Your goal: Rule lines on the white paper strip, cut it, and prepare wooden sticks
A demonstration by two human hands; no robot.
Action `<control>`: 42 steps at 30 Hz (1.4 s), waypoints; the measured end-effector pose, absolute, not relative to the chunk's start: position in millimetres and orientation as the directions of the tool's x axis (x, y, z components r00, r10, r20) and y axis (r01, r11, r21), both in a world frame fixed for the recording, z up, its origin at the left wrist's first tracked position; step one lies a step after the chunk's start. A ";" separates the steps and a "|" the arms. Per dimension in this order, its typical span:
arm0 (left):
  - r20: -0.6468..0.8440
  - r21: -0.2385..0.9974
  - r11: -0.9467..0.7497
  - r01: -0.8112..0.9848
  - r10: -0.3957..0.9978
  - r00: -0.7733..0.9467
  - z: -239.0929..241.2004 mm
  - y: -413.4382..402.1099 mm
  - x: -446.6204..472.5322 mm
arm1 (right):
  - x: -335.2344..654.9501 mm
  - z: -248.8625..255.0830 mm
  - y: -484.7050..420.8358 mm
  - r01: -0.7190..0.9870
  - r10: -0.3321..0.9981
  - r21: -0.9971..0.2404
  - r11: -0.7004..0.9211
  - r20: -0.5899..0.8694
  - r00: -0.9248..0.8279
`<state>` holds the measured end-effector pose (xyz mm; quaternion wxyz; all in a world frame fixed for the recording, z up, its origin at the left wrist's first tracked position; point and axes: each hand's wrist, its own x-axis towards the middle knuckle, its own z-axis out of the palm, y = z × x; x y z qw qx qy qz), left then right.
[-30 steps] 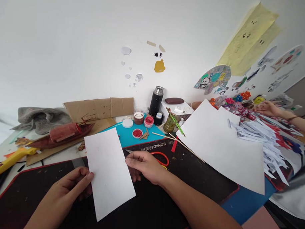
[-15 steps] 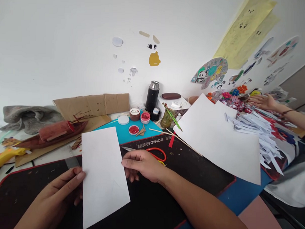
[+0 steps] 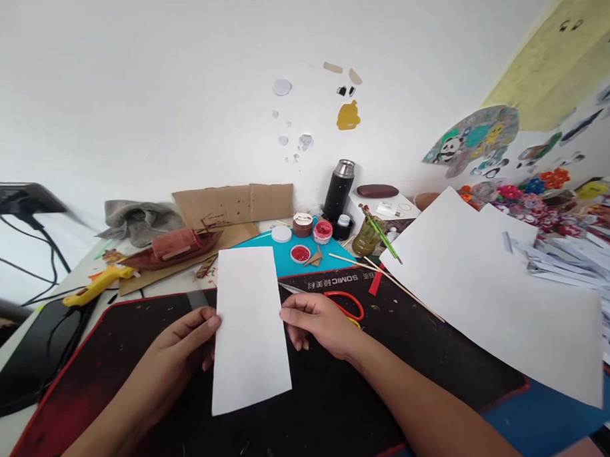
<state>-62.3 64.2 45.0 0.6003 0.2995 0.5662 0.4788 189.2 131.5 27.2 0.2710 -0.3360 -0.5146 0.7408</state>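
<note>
A white rectangular sheet of paper is held upright-tilted above the black desk mat. My left hand pinches its left edge with thumb and fingers. My right hand pinches its right edge. Red-handled scissors lie on the mat just behind my right hand, partly hidden by it.
A large white sheet lies to the right beside a pile of white paper strips. Behind stand red paint pots, a black flask, a brush jar, a model boat, cardboard and a yellow glue gun.
The camera has turned left. The paper has turned more upright and looks narrower, and both hands have come closer together on its edges.
</note>
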 end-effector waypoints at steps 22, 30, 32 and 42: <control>-0.205 0.967 0.211 0.143 0.977 -0.057 35.0 64.1 -71.7 | 186.9 20.4 132.1 -0.024 0.775 -0.960 -0.278 -0.209 -0.597; -0.202 0.969 0.209 0.131 0.977 -0.062 31.7 62.7 -72.9 | 186.9 24.5 130.6 -0.026 0.761 -0.957 -0.289 -0.213 -0.612; -0.201 0.969 0.207 0.134 0.978 -0.063 31.3 63.2 -73.0 | 187.0 24.6 130.8 -0.024 0.763 -0.956 -0.291 -0.217 -0.609; -0.192 0.962 0.201 0.182 0.979 -0.067 39.8 63.5 -71.2 | 185.9 24.9 131.4 -0.037 0.772 -0.957 -0.287 -0.209 -0.600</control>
